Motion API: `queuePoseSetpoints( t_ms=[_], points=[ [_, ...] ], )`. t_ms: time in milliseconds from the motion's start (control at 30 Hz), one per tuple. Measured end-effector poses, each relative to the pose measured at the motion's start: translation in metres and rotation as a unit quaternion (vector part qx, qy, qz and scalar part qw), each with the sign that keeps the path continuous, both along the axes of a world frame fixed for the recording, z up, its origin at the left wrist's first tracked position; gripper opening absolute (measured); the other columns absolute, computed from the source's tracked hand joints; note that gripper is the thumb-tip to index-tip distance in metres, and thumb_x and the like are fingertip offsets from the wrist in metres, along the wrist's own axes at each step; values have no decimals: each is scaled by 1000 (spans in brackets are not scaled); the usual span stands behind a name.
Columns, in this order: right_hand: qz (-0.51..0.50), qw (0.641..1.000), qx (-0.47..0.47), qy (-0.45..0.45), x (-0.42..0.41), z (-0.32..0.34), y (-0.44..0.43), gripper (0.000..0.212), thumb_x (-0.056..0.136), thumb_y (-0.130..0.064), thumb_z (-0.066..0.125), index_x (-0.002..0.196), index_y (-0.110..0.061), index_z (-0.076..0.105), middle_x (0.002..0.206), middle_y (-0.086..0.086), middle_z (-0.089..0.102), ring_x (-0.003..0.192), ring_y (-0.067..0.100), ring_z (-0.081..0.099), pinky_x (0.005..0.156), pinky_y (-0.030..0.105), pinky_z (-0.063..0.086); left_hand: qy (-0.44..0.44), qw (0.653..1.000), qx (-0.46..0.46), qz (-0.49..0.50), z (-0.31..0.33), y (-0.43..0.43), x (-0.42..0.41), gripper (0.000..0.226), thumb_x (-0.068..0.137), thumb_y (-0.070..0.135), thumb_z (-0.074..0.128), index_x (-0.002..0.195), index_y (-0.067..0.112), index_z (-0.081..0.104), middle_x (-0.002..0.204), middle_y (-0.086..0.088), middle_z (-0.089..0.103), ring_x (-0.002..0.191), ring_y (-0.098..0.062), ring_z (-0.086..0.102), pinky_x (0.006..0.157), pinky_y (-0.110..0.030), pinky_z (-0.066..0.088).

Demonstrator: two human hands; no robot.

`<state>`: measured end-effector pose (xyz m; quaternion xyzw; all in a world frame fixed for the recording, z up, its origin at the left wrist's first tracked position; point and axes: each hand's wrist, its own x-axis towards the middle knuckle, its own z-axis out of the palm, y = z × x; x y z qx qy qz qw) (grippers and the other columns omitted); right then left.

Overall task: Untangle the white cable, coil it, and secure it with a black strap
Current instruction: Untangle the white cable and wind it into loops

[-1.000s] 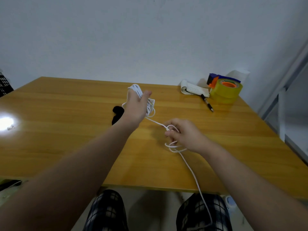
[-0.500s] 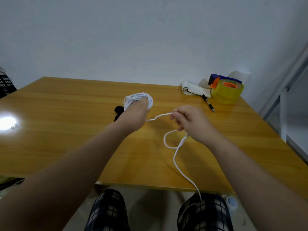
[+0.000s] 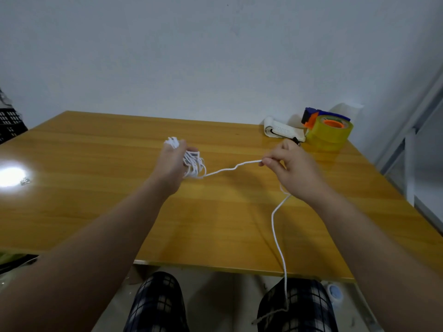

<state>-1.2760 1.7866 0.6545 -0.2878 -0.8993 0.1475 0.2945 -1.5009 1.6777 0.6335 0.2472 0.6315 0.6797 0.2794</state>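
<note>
- Since half a second ago, right hand point(image 3: 290, 171) has swung out rightward, drawing the thin white cable point(image 3: 230, 169) straight, its loop gone
- Left hand point(image 3: 171, 164) grips the cable's wound turns above the yellow wooden counter point(image 3: 96, 188)
- Right hand pinches the strand between thumb and forefinger; the slack hangs past the counter edge onto checked trousers point(image 3: 309, 305)

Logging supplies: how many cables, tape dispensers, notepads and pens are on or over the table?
White cable: 1
Tape dispenser: 1
Notepad: 1
Pen: 1, only its tip shows
Total: 4
</note>
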Motion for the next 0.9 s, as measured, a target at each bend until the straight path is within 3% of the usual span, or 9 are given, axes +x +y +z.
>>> queuePoseSetpoints(
  t_ms=[67, 167, 267, 367, 500, 633, 767, 833, 900],
  points=[
    [32, 998, 24, 47, -8, 4, -5, 15, 91, -30, 57, 91, -26, 72, 79, -14, 40, 76, 12, 47, 64, 38, 45, 84, 992, -56, -74, -9, -1, 9, 34, 102, 25, 38, 90, 1, 58, 83, -16, 61, 72, -26, 62, 75, -44, 52],
    [83, 991, 44, 94, -20, 13, -9, 15, 87, -28, 64, 91, -18, 74, 77, -13, 44, 69, 4, 45, 62, 25, 40, 193, 954, -137, -183, -6, -4, 27, 51, 99, 45, 34, 107, -1, 55, 97, -7, 55, 85, -16, 54, 84, -36, 42],
    [89, 990, 53, 94, -26, 18, -9, 19, 80, -35, 69, 80, -17, 74, 67, -9, 51, 63, 7, 46, 58, 27, 39, 319, 894, -172, -265, 2, -9, 44, 58, 86, 66, 29, 76, 13, 50, 79, 0, 55, 72, -11, 55, 76, -30, 43],
    [-1, 997, 54, 60, -23, 18, 1, 49, 70, -61, 64, 67, -12, 64, 55, -7, 50, 56, 12, 45, 51, 31, 34, 391, 847, -190, -307, 6, -14, 54, 49, 80, 60, 59, 69, 16, 39, 67, 2, 51, 58, -11, 54, 58, -26, 46],
    [-128, 990, 51, -44, -13, 15, 19, 70, 55, -83, 47, 54, -13, 44, 50, -3, 44, 52, 12, 40, 48, 29, 25, 248, 908, -115, -319, 11, -22, 64, 40, 84, 36, 68, 58, 15, 49, 38, 2, 49, 39, -16, 48, 59, -35, 53],
    [12, 988, -149, 44, -7, -1, 29, 59, 64, -62, 62, 56, -7, 44, 52, 0, 34, 51, 20, 45, 55, 28, 31, 81, 958, 35, -274, 16, -22, 58, 49, 84, 39, 62, 46, 17, 38, 33, 1, 30, 30, -17, 35, 42, -26, 37],
    [69, 962, -252, 81, -4, -21, 20, 37, 85, -22, 66, 66, 8, 54, 47, -5, 40, 38, -1, 40, 44, 9, 34, -129, 950, 128, -255, 32, -17, 53, 48, 77, 43, 56, 42, 20, 34, 33, 5, 25, 30, -11, 34, 39, -19, 37],
    [63, 953, -284, 79, -4, -32, 19, 40, 88, -23, 63, 67, 9, 53, 39, -13, 41, 35, -1, 39, 40, 13, 35, -212, 927, 168, -261, 42, -14, 51, 48, 77, 43, 54, 37, 22, 35, 35, 6, 31, 34, -8, 38, 43, -19, 38],
    [54, 952, -292, 78, -6, -40, 17, 41, 89, -26, 61, 63, 3, 51, 37, -14, 42, 36, 0, 35, 39, 16, 33, -208, 923, 182, -268, 50, -12, 52, 48, 79, 41, 50, 36, 21, 42, 42, 6, 38, 45, -8, 39, 55, -19, 34]
  ],
)
